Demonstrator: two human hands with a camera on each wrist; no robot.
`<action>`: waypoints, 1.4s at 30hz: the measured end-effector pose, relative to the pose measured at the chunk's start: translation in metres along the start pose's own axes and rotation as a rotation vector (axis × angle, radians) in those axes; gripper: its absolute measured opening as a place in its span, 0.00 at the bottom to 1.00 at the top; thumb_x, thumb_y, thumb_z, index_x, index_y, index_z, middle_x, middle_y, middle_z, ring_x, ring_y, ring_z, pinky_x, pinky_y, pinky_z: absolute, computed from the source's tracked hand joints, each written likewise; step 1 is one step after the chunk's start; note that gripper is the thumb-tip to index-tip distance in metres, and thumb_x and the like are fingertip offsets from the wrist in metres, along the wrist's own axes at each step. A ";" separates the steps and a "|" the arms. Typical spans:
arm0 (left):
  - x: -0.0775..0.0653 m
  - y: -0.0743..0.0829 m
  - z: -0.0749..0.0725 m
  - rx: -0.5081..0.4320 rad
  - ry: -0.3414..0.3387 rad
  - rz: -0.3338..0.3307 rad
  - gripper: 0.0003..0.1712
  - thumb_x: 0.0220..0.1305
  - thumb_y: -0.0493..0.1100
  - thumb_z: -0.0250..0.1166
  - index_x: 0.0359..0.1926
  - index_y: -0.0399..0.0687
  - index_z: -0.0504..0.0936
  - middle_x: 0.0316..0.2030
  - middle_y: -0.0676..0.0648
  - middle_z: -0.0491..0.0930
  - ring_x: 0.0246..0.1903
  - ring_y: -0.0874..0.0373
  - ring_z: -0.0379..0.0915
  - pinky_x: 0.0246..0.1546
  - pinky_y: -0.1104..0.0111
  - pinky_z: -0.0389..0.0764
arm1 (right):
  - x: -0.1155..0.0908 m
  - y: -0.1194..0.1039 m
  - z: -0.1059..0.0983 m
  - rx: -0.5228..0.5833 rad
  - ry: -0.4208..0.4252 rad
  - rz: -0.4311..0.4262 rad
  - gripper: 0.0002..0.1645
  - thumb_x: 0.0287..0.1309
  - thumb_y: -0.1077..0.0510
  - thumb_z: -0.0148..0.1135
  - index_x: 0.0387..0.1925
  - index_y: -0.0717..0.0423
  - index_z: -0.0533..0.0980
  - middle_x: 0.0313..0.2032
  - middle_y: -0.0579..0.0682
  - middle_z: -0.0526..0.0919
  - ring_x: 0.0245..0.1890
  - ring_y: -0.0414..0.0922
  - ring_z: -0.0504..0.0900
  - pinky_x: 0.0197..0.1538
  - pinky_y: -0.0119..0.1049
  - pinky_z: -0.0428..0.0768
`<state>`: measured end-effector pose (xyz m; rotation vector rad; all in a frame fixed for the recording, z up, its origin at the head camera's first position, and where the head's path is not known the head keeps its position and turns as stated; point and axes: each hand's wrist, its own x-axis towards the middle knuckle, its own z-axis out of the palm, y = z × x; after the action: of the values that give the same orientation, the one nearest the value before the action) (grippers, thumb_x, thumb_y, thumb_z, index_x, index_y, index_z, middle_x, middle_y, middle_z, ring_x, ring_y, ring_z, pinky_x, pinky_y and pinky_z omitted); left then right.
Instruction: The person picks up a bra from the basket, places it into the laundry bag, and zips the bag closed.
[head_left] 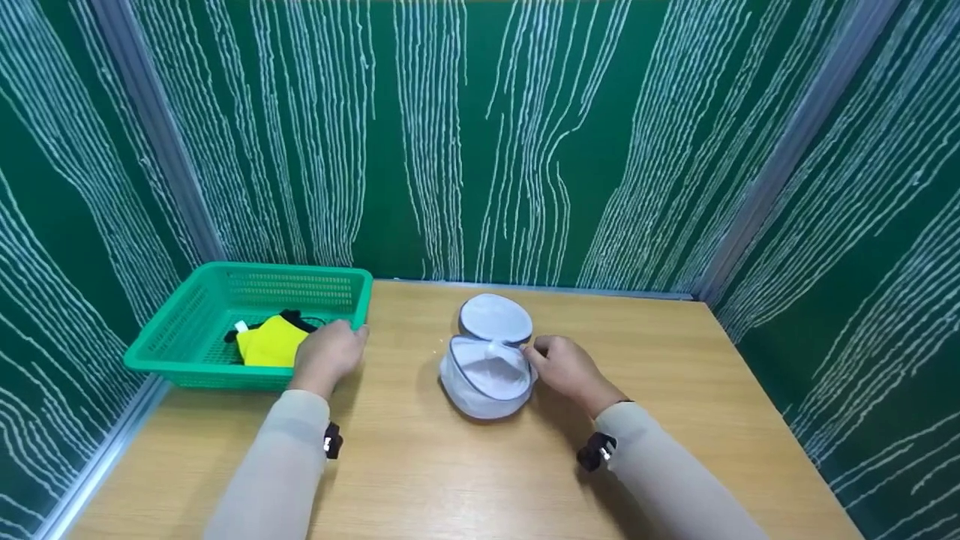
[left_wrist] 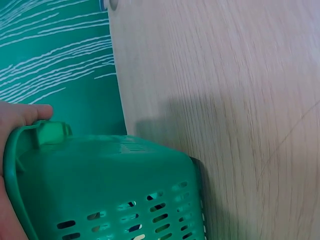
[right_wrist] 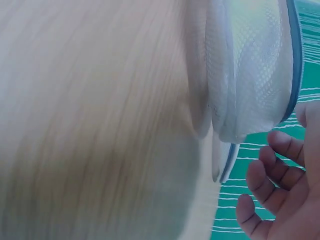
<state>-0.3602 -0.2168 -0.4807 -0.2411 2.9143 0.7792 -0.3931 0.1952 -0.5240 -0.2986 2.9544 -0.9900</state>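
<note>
Two hands at a basket and a mesh pouch

Head view: left hand [head_left: 328,352] grips the green basket [head_left: 196,315] rim; right hand [head_left: 564,364] pinches the white mesh pouch [head_left: 487,375] mid-counter [head_left: 675,360], which may tip.
Left wrist: thumb hooks the rim.
Right wrist: fingers [right_wrist: 270,175] loosely curled beside the mesh.
No writing readable.

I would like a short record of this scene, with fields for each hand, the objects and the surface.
left hand: grips the near right corner of the green basket
right hand: at the rim of the white mesh pouch; grip unclear
basket contents: yellow cloth and a black item
pouch lid: open, tipped back
surface: wooden table
</note>
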 end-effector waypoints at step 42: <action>0.014 -0.083 -0.079 -0.069 0.024 -0.293 0.47 0.82 0.42 0.50 0.90 0.30 0.38 0.81 0.11 0.44 0.78 0.13 0.50 0.78 0.25 0.66 | 0.004 -0.015 0.002 0.064 -0.059 0.091 0.11 0.80 0.48 0.72 0.43 0.50 0.88 0.36 0.51 0.84 0.38 0.47 0.83 0.37 0.37 0.79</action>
<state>-0.3643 -0.3295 -0.4546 -0.6702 2.7831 0.8312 -0.3942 0.1816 -0.5164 -0.1874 2.8490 -1.0427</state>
